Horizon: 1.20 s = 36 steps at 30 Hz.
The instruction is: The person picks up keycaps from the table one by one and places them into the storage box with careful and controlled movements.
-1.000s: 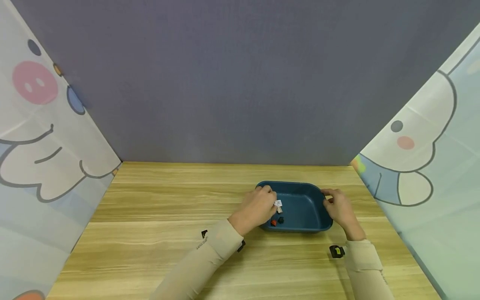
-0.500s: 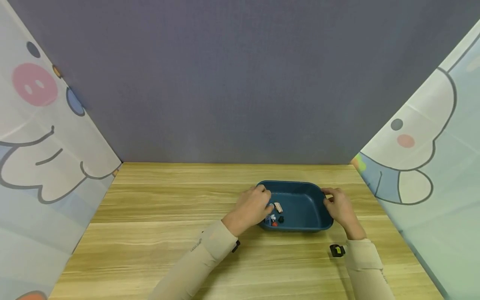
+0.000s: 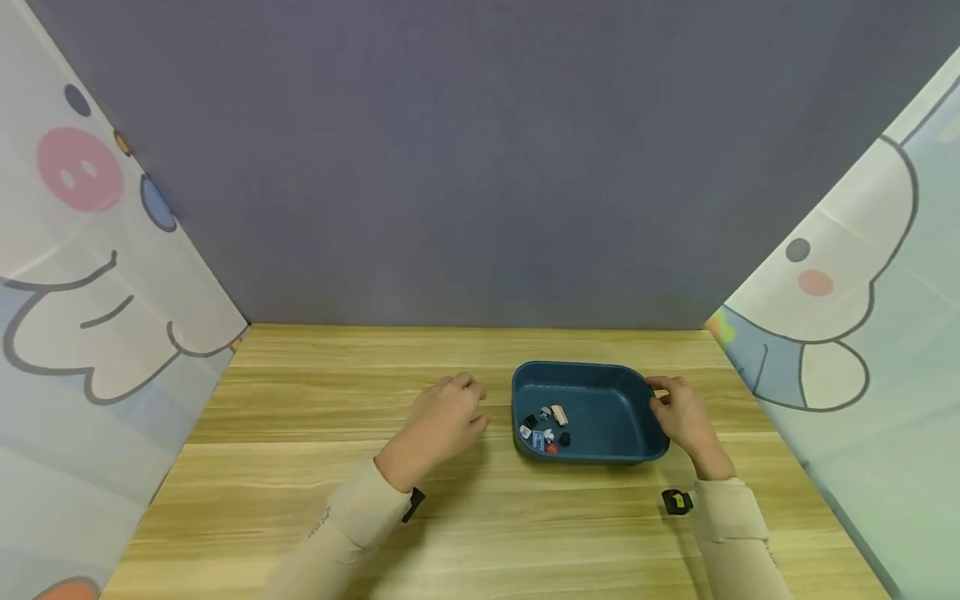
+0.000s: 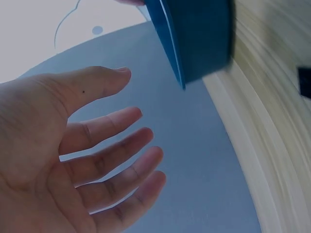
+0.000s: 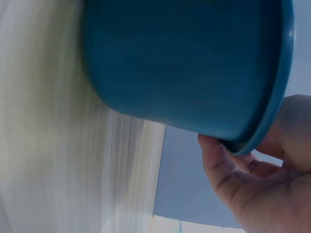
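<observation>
A dark blue rectangular bin (image 3: 611, 425) with rounded corners stands on the table, right of centre. Several small items lie in its left part: a beige block (image 3: 559, 415), a red piece (image 3: 552, 448), a blue-and-white piece (image 3: 537, 441), white pieces and black ones, too small to name. My left hand (image 3: 444, 419) hovers over the table to the left of the bin, apart from it. In the left wrist view its fingers (image 4: 131, 170) are spread and hold nothing. My right hand (image 3: 681, 417) pinches the bin's right rim, with fingers (image 5: 218, 170) under the lip.
The wooden table (image 3: 315, 400) reaches back to a grey wall (image 3: 480, 167). Printed cartoon sheets flank it on the left (image 3: 112, 333) and right (image 3: 825, 317). Black wrist-worn devices show beside both cuffs, one with a yellow-green mark (image 3: 678, 502).
My left hand has come out of the bin and moved left over the table. More small pieces now show in the bin's left end. My right hand keeps its hold on the rim.
</observation>
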Available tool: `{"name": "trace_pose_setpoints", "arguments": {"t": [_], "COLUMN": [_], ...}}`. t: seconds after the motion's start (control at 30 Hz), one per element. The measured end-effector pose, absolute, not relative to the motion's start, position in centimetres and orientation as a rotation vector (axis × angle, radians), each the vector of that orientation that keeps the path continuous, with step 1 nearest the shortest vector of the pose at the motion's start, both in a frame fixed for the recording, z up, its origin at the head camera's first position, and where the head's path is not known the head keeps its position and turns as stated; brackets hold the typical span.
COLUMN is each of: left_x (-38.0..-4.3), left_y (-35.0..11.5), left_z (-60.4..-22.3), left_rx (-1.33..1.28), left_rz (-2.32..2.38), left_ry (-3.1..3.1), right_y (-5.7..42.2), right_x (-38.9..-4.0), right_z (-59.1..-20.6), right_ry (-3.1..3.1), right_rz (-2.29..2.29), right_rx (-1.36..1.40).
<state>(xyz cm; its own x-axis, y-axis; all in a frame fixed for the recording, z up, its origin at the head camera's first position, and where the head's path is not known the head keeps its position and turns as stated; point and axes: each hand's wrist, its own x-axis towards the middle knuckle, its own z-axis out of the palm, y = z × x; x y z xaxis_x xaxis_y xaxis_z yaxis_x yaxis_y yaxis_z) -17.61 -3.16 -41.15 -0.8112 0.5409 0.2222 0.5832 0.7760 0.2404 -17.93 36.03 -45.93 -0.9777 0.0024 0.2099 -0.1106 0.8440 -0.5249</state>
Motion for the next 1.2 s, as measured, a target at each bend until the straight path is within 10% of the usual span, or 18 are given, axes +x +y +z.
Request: {"name": "trace_pose_setpoints", "arguments": {"t": [1.2], "left_x": [-12.6], "left_y": [-12.0], "left_z": [-47.0], "left_rx": [-0.624], "left_rz": [-0.594], "left_ry": [-2.883], "right_y": [36.2], "right_x": [-17.8], "right_z": [-45.8], "right_ry": [-2.858], "right_rz": [0.796], "right_rx": [0.083]}}
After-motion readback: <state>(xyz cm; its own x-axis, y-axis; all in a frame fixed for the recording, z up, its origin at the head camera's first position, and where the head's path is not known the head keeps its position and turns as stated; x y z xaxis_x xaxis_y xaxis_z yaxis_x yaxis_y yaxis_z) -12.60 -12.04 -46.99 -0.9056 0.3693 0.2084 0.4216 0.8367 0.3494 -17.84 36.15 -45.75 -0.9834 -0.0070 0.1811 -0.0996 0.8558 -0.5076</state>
